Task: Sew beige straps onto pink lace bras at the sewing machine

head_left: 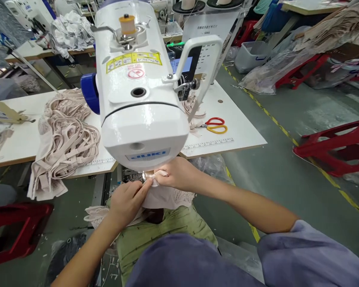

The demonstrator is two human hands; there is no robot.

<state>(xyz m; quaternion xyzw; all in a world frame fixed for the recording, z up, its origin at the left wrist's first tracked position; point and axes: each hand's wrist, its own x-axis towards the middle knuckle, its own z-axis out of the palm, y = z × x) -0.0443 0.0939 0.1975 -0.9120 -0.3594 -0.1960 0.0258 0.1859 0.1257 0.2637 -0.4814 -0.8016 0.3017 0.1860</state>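
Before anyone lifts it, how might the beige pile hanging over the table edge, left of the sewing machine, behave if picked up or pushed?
The beige pile would probably be floppy, since its end droops over the table edge. Its straps loop across one another, so lifting one piece may drag others. Pushed outward, it could slide off, as part overhangs.

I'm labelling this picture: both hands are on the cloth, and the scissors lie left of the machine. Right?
No, the head view shows the scissors right of the machine; the left hand and right hand are indeed on the cloth.
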